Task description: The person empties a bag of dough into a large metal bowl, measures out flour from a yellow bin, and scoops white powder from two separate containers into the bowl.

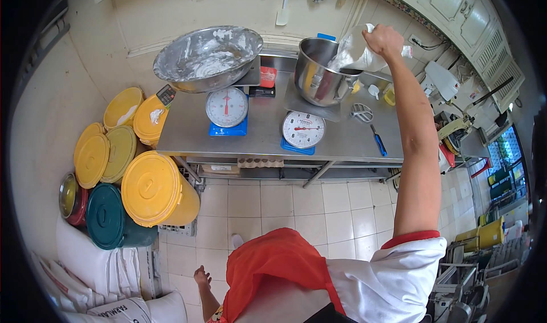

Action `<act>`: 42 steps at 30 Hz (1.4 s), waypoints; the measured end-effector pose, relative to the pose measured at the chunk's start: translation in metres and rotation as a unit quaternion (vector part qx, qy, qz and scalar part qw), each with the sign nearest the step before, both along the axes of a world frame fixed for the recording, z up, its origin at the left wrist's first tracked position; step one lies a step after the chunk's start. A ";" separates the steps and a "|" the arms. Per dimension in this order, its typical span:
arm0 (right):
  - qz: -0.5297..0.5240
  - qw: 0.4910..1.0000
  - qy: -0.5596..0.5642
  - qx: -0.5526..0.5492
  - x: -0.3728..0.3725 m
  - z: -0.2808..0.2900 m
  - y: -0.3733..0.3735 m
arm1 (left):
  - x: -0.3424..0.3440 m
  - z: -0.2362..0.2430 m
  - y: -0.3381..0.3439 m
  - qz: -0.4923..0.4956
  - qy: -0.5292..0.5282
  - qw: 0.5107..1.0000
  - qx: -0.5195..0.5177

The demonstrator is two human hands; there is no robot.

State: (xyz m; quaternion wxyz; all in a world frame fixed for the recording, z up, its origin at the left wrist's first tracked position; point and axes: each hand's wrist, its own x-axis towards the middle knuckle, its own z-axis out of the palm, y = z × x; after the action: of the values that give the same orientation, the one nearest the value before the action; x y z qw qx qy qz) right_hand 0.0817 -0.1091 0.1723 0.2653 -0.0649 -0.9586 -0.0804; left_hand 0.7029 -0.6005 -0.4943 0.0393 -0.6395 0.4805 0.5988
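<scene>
The right hand [384,40] grips a white bag [360,45], apparently pouring powder [342,59] into the steel bowl [312,82] near the desk's [256,143] back edge; the left hand [201,275] hangs empty, fingers loose. Next, I'd judge, calls for steady tilting, watching the dial [303,129].

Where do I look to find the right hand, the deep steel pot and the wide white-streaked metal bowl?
Right hand [385,39]: head view, middle of the hand.
Deep steel pot [318,83]: head view, outer wall.
Wide metal bowl [227,80]: head view, outer wall.
</scene>
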 end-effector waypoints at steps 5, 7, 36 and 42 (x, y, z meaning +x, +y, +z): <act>0.023 0.999 -0.029 0.021 -0.003 -0.003 -0.004 | 0.031 0.003 -0.017 0.019 -0.025 1.000 0.002; 0.035 0.998 -0.033 0.028 -0.005 -0.008 -0.005 | 0.048 0.000 -0.018 0.051 -0.042 0.997 0.029; 0.081 0.990 -0.041 0.104 -0.023 -0.027 -0.019 | 0.022 -0.018 0.009 0.052 -0.035 0.997 0.041; 0.060 0.995 -0.020 0.073 -0.020 -0.024 -0.008 | 0.009 -0.018 0.019 0.040 -0.040 0.997 0.056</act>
State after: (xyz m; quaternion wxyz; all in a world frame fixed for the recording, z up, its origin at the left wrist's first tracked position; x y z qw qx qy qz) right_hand 0.0620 -0.1166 0.1487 0.2540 0.0136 -0.9576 -0.1351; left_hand 0.7120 -0.5818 -0.5127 0.0701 -0.6781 0.4186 0.6000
